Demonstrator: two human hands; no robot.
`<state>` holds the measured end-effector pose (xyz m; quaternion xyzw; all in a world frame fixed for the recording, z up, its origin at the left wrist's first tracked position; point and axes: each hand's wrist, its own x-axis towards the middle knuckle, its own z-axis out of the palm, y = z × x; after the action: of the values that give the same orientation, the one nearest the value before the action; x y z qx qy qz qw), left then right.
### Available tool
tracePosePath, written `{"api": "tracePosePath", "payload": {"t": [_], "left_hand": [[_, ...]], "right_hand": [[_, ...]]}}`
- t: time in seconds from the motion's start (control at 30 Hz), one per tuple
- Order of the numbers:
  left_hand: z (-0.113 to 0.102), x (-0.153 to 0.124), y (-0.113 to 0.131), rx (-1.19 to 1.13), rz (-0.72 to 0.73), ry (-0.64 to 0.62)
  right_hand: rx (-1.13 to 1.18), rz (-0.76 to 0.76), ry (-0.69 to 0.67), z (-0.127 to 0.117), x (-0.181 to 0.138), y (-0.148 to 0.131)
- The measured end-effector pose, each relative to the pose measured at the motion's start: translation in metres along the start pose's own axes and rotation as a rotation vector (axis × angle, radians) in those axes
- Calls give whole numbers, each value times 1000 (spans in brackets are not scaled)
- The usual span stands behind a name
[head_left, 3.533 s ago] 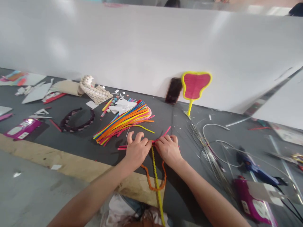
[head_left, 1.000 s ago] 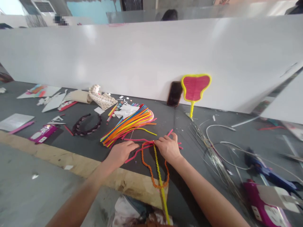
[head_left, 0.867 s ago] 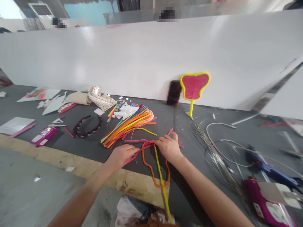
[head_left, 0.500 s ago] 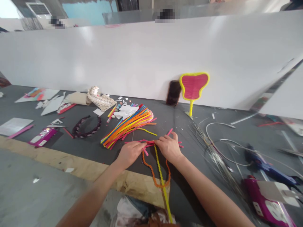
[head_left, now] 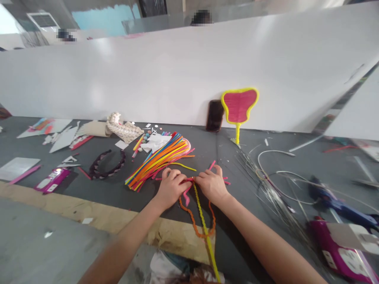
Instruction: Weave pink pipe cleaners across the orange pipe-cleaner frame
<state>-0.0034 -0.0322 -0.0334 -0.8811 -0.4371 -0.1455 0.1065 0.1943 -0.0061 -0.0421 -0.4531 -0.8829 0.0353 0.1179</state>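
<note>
My left hand [head_left: 171,187] is closed on pink pipe cleaners [head_left: 186,198], one bent end hanging below its fingers. Close beside it, my right hand [head_left: 211,184] pinches the same pink bunch, whose ends stick out past the knuckles. A twisted yellow pipe cleaner [head_left: 210,248] runs from between the hands toward my lap. An orange wavy pipe cleaner [head_left: 191,215] hangs below in a loop that crosses the yellow one. Fingertips hide where the strands meet. Just beyond the left hand lies a bundle of coloured pipe cleaners [head_left: 160,161].
A phone [head_left: 214,116] and a yellow-edged pink hand-fan shape [head_left: 240,105] lean on the white partition [head_left: 166,79]. Loose wires [head_left: 271,197], a blue glue gun [head_left: 334,205] and a purple power strip [head_left: 340,248] lie right. A braided headband [head_left: 106,165] and another power strip [head_left: 53,180] lie left.
My left hand has shifted slightly right and its fingers have curled over the pink strands. The pink end below it now hangs bent. My right hand stays nearly in place.
</note>
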Motion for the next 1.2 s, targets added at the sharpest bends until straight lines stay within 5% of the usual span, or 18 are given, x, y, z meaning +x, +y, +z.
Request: {"api": "tracePosePath", "payload": {"t": [0.4,0.6,1.0,1.2], "left_hand": [[6,14,12,-141,-228,-7],[11,13,12,-160,-245,-38],[18,13,14,-174,-281,-13],[19,14,15,-170,-270,-8]], "right_hand": [[-9,-1,51,2,-2,0],[-22,3,91,-3,-3,-1],[-135,53,-138,-18,-3,7],[-101,78,-66,-17,-2,4]]}}
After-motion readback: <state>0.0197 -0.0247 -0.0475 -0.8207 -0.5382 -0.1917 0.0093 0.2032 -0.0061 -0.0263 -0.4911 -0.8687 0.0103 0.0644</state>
